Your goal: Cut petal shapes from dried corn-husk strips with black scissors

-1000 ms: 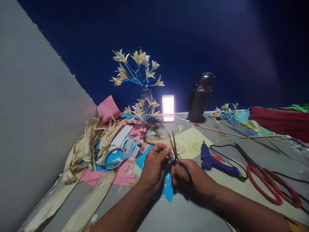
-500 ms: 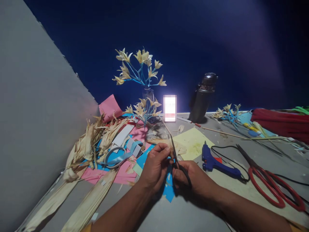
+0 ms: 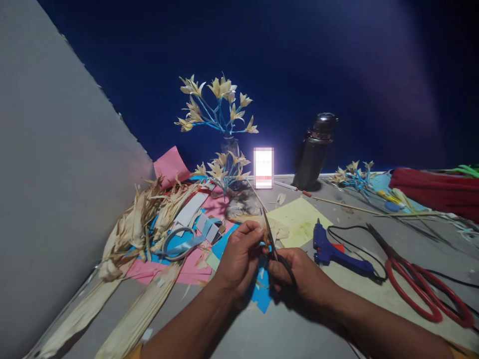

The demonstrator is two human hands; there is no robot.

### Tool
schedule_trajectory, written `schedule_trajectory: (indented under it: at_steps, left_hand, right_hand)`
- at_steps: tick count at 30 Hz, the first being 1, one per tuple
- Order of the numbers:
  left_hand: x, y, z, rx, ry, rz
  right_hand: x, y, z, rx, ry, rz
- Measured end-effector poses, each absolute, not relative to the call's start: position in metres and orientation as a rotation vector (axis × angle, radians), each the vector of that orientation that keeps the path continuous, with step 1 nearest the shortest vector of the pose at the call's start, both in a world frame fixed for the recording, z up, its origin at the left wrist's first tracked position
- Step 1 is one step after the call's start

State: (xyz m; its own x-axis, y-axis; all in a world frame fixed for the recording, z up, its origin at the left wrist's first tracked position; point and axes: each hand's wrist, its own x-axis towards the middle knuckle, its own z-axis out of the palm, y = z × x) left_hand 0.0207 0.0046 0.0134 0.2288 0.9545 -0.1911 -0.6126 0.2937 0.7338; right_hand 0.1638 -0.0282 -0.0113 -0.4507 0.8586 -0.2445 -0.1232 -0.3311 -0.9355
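My right hand (image 3: 288,271) is closed round the handles of a small pair of black scissors (image 3: 270,230), whose blades point up and away from me. My left hand (image 3: 239,254) is pinched just left of the blades, thumb against fingers. Between its fingertips a small tan piece of dried husk (image 3: 266,237) shows in part; the fingers cover the rest. Under both hands lies a blue paper sheet (image 3: 264,294) with tiny pale scraps on it. Just beyond the scissor tips are a yellow sheet (image 3: 299,222) and a loose piece of husk.
At left lies a heap of dried corn husks (image 3: 136,219) with ribbon roll (image 3: 179,244) and pink paper (image 3: 172,167). Husk flowers (image 3: 220,89) stand in a bottle behind. On the right are a blue glue gun (image 3: 337,257), red-handled scissors (image 3: 422,284) and a dark flask (image 3: 312,154).
Both hands stay almost in place. The scissor blades have shifted very slightly, and a small pale scrap shows on the blue paper below the hands.
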Motion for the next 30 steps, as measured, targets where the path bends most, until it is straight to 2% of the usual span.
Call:
schedule_trajectory:
  at_steps: [30]
  left_hand:
    - [0.0196,0.0057,0.0132,0.618,0.707,1.164]
  right_hand:
    - [0.1636,-0.0297,-0.0075,-1.076,-1.198,1.874]
